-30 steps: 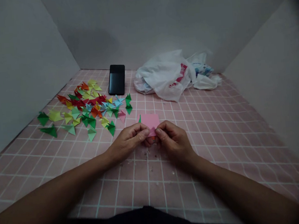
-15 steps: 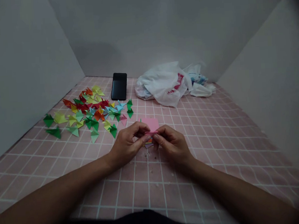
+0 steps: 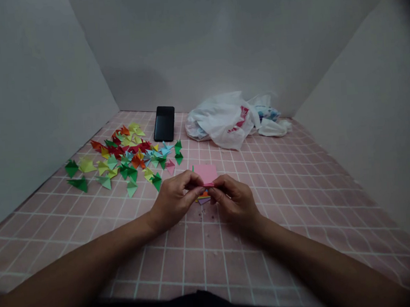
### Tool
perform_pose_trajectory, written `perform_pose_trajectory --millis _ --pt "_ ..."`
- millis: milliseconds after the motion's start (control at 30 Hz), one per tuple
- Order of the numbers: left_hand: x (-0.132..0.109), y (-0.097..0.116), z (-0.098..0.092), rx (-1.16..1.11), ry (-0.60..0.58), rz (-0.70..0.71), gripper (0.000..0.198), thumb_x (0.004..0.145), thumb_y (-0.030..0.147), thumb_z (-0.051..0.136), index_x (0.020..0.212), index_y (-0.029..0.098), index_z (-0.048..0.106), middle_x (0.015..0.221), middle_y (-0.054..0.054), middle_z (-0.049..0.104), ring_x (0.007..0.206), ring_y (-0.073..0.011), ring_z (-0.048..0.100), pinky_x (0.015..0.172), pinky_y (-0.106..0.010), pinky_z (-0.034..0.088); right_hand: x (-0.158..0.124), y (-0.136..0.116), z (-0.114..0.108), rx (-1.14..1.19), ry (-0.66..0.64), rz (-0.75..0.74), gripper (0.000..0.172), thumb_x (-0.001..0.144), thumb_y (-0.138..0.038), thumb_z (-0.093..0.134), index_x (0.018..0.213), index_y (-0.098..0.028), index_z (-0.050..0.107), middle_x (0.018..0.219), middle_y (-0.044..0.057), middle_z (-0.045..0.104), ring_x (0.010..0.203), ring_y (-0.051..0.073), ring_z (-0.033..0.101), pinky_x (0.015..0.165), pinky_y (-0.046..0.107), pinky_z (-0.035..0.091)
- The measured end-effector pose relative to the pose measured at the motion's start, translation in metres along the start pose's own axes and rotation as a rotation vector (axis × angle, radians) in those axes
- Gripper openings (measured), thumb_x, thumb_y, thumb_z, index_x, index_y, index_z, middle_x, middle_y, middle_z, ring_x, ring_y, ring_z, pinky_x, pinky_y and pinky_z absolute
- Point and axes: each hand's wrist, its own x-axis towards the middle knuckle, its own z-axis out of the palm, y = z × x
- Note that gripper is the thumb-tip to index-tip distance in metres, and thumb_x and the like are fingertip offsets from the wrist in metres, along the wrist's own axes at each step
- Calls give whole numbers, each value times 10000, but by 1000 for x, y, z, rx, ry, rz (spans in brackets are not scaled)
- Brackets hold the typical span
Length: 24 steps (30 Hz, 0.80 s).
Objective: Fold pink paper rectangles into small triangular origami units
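Note:
A small folded piece of pink paper (image 3: 208, 185) is pinched between my left hand (image 3: 177, 194) and my right hand (image 3: 235, 199). Both hands are closed, thumbs toward me, and the fingertips cover most of the folded piece. Just behind and below it lies a stack of square paper sheets (image 3: 206, 173), pink on top. Orange, yellow and purple edges of the stack show under my fingers. To the left of my left hand, many folded paper cranes (image 3: 127, 170) in green, yellow, red, orange and blue are spread out.
A black phone (image 3: 164, 123) lies near the back wall. Right of it sits a crumpled white plastic bag (image 3: 222, 122) with red print, and a smaller bundle (image 3: 271, 121) beside it. A pink checked cloth (image 3: 299, 203) covers the table. Walls stand on three sides.
The whole view has shifted slightly, so things at the back appear lower. Both hands keep their pinch on the pink paper, which looks slightly flatter between the fingertips.

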Motion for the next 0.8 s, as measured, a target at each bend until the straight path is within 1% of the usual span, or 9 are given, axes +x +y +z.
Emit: perform_pose_trajectory --millis 100,167,267,333,400,467,600,800 --pt "0 3 -1 52 -19 17 59 885 125 665 839 159 651 745 -9 701 665 -114 663 620 -213 512 0 -1 -1 -63 -15 -34 90 930 -171 596 852 -205 626 710 -22 619 586 103 583 541 234 449" --pt "0 5 -2 63 -6 19 56 893 139 665 841 158 651 751 -14 704 669 -117 664 620 -220 512 0 -2 -2 -92 -20 -52 114 936 -160 595 834 -203 619 687 -27 612 576 101 586 545 235 447" --pt "-1 7 -2 68 16 21 53 903 159 663 852 159 651 761 -19 706 678 -122 664 626 -230 513 -1 -2 -2 -94 -6 -79 130 949 -146 591 833 -203 607 677 -33 610 564 98 595 552 237 448" --pt "-1 7 -3 88 6 35 66 911 165 658 845 164 651 756 -17 705 681 -126 660 626 -236 508 -1 -1 -2 -95 -11 -79 128 956 -149 584 843 -207 605 689 -28 614 572 103 596 554 243 448" --pt "0 7 -4 117 -25 56 79 914 165 656 835 165 653 749 -15 703 681 -130 654 624 -242 498 0 0 -2 -115 -22 -87 101 950 -165 597 861 -210 612 722 -15 622 609 119 597 572 256 456" --pt "1 7 -5 129 -52 75 80 914 152 656 834 159 656 749 -18 700 682 -133 651 627 -245 492 3 1 -3 -136 -24 -134 87 942 -175 612 863 -211 614 755 4 630 664 143 603 607 278 469" --pt "2 7 -5 105 -36 117 50 913 132 666 864 144 663 778 -30 708 707 -137 660 649 -243 499 5 -2 -4 -132 -2 -238 134 947 -141 601 835 -214 605 785 26 645 747 171 628 669 307 495" --pt "1 7 -7 96 -70 164 77 930 147 647 854 149 660 795 -44 714 726 -150 666 667 -267 517 2 -6 -4 -85 -18 -236 158 964 -124 580 843 -219 612 815 25 652 769 161 652 681 302 520"
